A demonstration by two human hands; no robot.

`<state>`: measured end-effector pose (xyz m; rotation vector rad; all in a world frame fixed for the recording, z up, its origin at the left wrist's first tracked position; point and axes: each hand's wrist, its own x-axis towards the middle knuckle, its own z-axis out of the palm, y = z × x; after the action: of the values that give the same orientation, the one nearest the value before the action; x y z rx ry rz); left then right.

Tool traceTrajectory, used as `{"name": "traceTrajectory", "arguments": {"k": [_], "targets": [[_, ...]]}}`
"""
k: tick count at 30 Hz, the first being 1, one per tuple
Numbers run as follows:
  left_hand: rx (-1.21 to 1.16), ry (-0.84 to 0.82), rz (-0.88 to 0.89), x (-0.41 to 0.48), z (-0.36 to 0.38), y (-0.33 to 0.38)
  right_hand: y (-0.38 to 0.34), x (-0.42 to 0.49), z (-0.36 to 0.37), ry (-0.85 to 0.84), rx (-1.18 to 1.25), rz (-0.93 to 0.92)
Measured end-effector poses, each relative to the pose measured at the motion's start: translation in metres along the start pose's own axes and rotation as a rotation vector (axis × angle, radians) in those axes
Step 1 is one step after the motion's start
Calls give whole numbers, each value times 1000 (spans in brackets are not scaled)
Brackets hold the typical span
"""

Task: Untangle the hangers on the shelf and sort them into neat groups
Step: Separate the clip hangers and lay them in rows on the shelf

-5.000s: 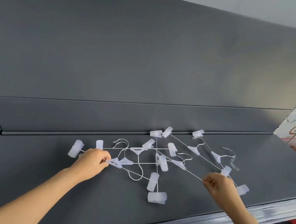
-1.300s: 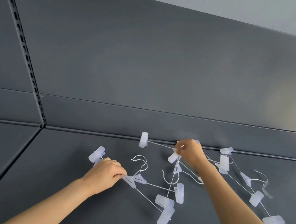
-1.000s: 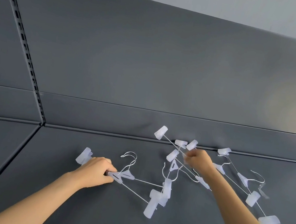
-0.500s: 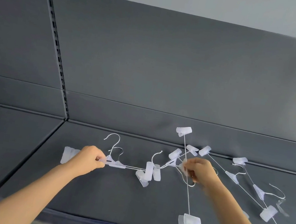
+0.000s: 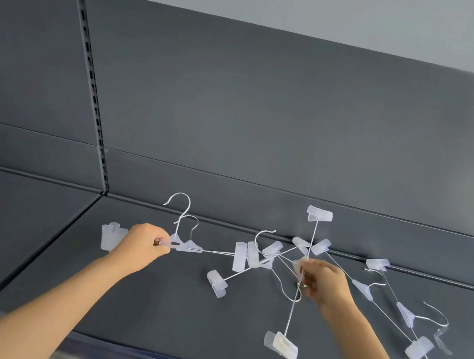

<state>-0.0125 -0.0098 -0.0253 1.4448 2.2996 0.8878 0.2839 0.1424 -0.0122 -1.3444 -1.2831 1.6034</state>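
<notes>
Untangling: separation step in hand

Knot point(image 5: 248, 257) lies on the shelf point(image 5: 147, 305). Left hand point(image 5: 142, 242), left of the knot, has its fingers pinched on a two-hanger pair point(image 5: 188, 245). Right hand point(image 5: 324, 283), just right of the knot, has its fingers clamped on an upright bar point(image 5: 290, 312). Loose hangers point(image 5: 406, 315) lie further right, untouched. Judged mid-separation, no groups formed yet. Next move: draw the hands apart, twisting the hooks free.

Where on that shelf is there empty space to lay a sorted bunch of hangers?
The neighbouring shelf panel, left of the seam and the left hand, is bare. So is the front strip before the tangle that both hands hold. Crowded: that tangle, and the loose hangers right of the right hand.
</notes>
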Motion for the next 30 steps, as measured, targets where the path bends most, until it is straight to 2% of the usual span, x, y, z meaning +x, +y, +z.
{"name": "traceTrajectory", "arguments": {"k": [6, 12, 20, 25, 30], "targets": [[56, 104, -88, -20, -36, -21, 2, -1, 33, -32, 96, 62], [102, 183, -154, -50, -83, -57, -2, -21, 99, -227, 21, 45], [153, 273, -225, -111, -160, -133, -1, -72, 208, -333, -69, 1], [146, 315, -243, -158, -221, -207, -4, -113, 292, -290, -143, -118], [141, 330, -233, -193, -282, -266, 2, -149, 378, -178, -353, -273]]}}
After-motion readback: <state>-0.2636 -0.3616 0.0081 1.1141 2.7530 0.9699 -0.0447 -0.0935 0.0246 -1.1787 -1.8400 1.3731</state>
